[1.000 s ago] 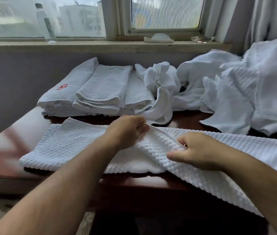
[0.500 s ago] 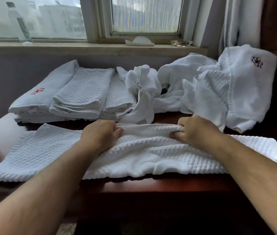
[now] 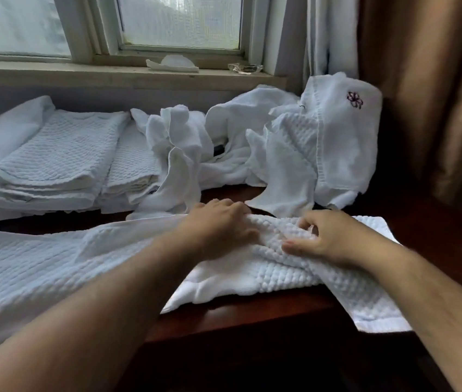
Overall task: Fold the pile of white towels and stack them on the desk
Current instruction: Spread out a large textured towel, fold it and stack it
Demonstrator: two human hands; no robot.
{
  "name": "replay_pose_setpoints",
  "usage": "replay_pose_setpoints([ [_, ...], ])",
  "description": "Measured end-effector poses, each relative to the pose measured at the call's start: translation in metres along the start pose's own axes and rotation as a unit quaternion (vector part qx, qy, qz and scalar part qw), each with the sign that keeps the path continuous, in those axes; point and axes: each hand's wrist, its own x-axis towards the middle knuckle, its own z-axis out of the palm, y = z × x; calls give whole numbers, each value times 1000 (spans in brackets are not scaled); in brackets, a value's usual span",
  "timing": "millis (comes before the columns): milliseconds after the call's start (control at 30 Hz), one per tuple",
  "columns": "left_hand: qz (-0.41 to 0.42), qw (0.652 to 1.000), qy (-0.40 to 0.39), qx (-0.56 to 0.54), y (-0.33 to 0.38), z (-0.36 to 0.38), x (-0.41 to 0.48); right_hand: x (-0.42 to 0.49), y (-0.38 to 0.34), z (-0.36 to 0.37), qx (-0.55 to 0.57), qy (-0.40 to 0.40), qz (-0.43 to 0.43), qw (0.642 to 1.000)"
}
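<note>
At the far left the folded stacks sit where they sat a second ago, at the back of the desk below the window, so nothing has been added to them yet. In front of them the waffle-weave towel lies lengthwise along the near side of the desk. Its left half is flat as before, though our view has swung to the right and now cuts off its far left end. The change is in the middle: half a second ago our hands held the far hem pulled straight between them, some way apart. Now they have drawn close together, with the cloth bunched into a ridge between them. Our left hand lies knuckles up on the towel, its fingers bent over the far hem and gripping it, though motion blur softens the fingertips. Our right hand, just beside it, pinches a fold of the same towel between thumb and curled fingers. Behind the hands the unfolded pile is as it was, a flower-embroidered towel draped on its right side. At the right the waffle-weave towel's end hangs over the front edge of the desk. We judge that the fold in hand has gone slack and wants smoothing before this towel can join the stacks, and much of the pile is still to do
</note>
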Motion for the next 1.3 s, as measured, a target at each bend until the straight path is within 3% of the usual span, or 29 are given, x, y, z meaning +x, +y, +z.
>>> replay_pose_setpoints([
  [100,37,998,3,-48,33,10,21,-21,20,-15,8,11,17,1000],
  [233,21,993,21,-112,42,18,36,-44,36,-31,-41,-94,2,995],
  [300,-3,993,37,-109,40,21,40,-48,42,-34,-77,-107,-10,991],
  [433,-17,998,30,-43,43,28,46,-36,53,-44,19,-54,-31,998],
  [600,-79,995,-56,-15,37,21,56,-21,86,-42,37,119,116,985],
  [700,-98,994,-47,-25,39,21,56,-37,101,-42,186,24,70,980],
  [800,-93,996,-6,-16,46,23,55,-54,112,-32,204,-49,32,977],
  [1000,-63,996,47,-35,55,27,48,-65,125,-32,150,-82,14,985],
  [1100,-39,998,31,-32,59,29,43,-63,120,-33,150,-30,1,988],
  [1233,9,998,-26,-55,59,19,37,-65,105,-37,300,61,24,952],
  [1300,38,991,-86,-94,57,10,32,-72,105,-44,452,55,74,887],
])
